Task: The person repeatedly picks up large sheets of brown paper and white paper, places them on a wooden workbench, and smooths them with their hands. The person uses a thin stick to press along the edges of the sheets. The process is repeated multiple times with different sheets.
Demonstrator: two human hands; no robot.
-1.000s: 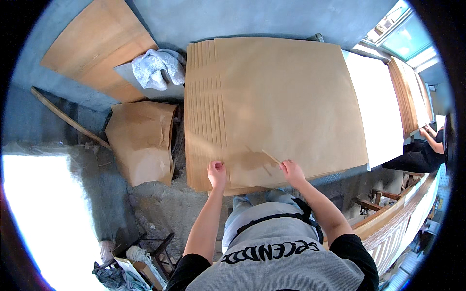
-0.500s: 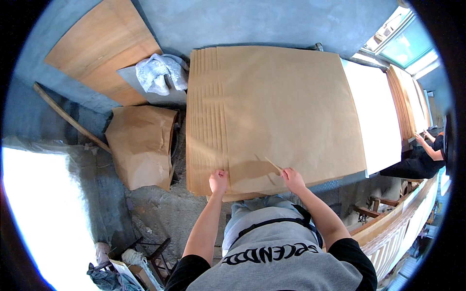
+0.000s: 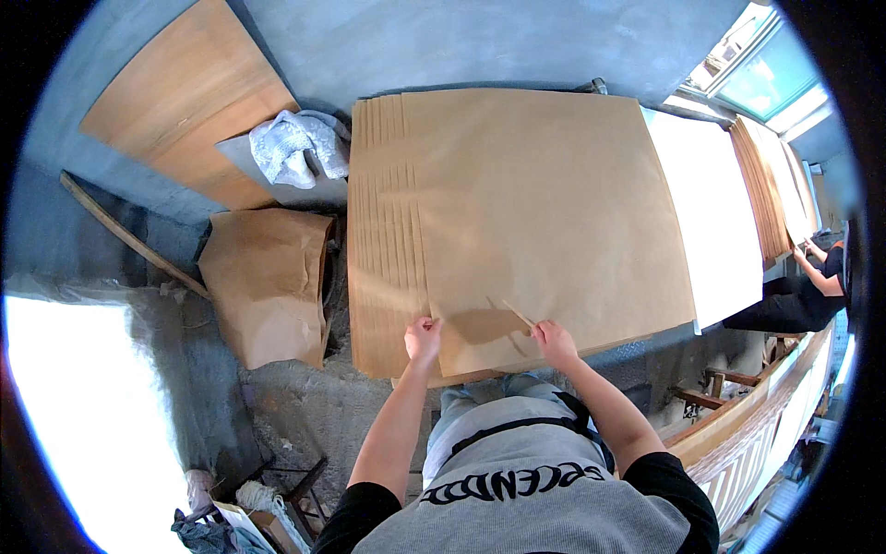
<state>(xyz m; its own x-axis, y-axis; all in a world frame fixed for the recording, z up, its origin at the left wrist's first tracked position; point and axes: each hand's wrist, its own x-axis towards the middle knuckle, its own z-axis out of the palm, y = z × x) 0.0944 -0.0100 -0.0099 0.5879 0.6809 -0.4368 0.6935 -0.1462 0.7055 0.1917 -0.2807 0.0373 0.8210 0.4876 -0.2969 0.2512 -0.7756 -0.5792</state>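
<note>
Both hands work the near edge of the top brown paper sheet (image 3: 544, 203), which lies on a fanned stack covering the tabletop. The left hand (image 3: 423, 338) pinches the sheet's near left corner; the right hand (image 3: 556, 343) pinches a thin stick (image 3: 510, 312) against it. Uneven pulling could crease or tear the sheet, or drag the sheets beneath askew. The fingertips are too small to make out, and the tabletop is hidden under the paper.

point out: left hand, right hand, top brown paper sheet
left hand (image 3: 424, 336), head view, on the back of the hand at the sheet's near edge
right hand (image 3: 555, 342), head view, on the back of the hand
top brown paper sheet (image 3: 544, 203), head view, on its bare middle
</note>
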